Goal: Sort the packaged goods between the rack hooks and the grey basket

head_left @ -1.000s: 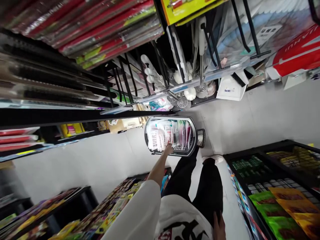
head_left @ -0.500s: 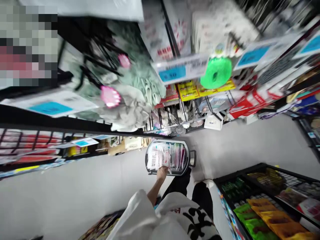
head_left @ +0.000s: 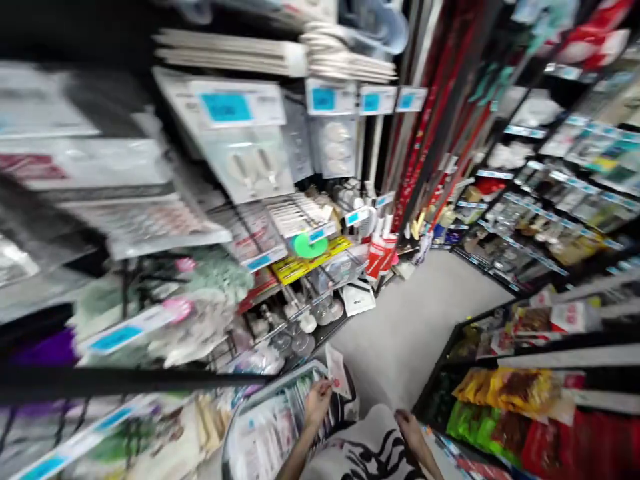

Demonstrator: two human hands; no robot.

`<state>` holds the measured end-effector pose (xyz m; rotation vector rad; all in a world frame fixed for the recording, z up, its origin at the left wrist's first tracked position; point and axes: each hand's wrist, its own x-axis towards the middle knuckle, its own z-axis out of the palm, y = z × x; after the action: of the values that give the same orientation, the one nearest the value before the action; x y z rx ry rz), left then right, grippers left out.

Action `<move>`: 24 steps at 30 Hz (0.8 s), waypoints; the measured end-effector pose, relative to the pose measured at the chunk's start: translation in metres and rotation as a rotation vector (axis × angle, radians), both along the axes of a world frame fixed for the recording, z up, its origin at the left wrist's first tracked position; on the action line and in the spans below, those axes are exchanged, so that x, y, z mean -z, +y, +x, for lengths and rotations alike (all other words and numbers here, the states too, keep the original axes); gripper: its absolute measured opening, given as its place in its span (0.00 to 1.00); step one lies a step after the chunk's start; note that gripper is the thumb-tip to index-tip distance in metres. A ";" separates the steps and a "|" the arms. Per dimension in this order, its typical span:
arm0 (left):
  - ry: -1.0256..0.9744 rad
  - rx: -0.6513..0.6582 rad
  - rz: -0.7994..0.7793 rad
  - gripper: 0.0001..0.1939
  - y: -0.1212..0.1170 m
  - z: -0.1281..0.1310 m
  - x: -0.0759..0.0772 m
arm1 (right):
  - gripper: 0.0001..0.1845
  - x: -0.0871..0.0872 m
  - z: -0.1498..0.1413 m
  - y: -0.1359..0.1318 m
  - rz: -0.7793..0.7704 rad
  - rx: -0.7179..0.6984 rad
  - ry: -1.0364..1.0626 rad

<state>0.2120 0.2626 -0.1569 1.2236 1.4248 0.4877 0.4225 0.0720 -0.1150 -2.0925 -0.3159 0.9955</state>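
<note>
My left hand (head_left: 319, 400) is closed on the edge of a flat white packet (head_left: 338, 371) with a small red mark. The packet is raised at the right end of a grey basket (head_left: 233, 421). Inside the basket stand several thin packets (head_left: 273, 427) in a row, white with coloured edges; their print is too blurred to read. My right hand (head_left: 411, 432) hangs low beside my patterned white top, near the right-hand shelf. Its fingers look loose and apart, with nothing visible in them.
A rack with hooks on the left holds mesh bath puffs (head_left: 200, 320), white hooks in packs (head_left: 255, 163) and a round green tag (head_left: 310, 245). Red poles (head_left: 430, 133) stand farther back. On the right, a black shelf carries orange bags (head_left: 515, 390). Grey floor (head_left: 400, 333) runs between.
My left hand has lifted the white packet from among the others in the basket. My right hand has come into view. The view has swung up and to the right along the aisle.
</note>
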 end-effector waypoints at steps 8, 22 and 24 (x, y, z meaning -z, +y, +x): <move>-0.513 0.176 -0.062 0.23 -0.003 0.106 -0.056 | 0.30 -0.023 0.013 0.037 0.472 0.381 0.434; -0.729 0.419 -0.178 0.26 -0.041 0.095 -0.119 | 0.29 -0.115 0.003 0.002 0.740 0.562 -0.021; -0.696 0.431 -0.146 0.36 -0.041 0.091 -0.120 | 0.29 -0.114 -0.012 0.000 0.717 0.581 -0.043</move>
<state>0.3034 0.2218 -0.0368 1.0560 0.5764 0.4381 0.4105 0.0716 -0.0012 -1.4144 -0.0527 0.3971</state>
